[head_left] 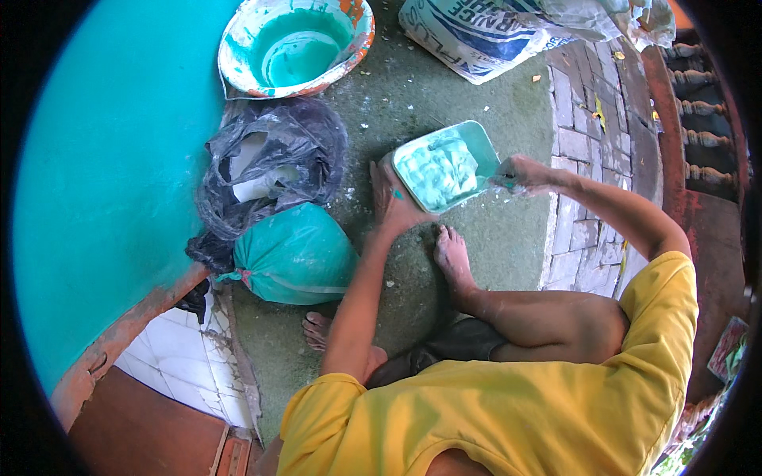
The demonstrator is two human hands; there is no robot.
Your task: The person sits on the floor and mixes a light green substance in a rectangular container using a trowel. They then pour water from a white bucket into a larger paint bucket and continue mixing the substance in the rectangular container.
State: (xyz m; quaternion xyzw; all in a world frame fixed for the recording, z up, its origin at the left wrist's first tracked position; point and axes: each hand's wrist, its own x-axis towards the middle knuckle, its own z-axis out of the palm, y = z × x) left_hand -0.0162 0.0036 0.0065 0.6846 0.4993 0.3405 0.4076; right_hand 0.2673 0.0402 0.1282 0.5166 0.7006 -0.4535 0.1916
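Observation:
A rectangular plastic tub (486, 143) on the grey ground holds a thick, lumpy pale-turquoise paste (438, 165). My left hand (394, 200) grips the tub's near-left side, with turquoise smears on the skin. At the tub's right side, my right hand (522, 175) is closed round the end of a turquoise-smeared tool (494, 183). That tool reaches to the tub's near-right corner, where its working end is hard to make out, so its exact kind cannot be told.
Behind stands a paint-stained bucket (232, 49) with turquoise paint inside. Left of my left arm are a crumpled black plastic bag (321, 131) and a knotted green bag (298, 258). A printed white sack (476, 40) lies at the far right. A turquoise wall (119, 159) runs along the left.

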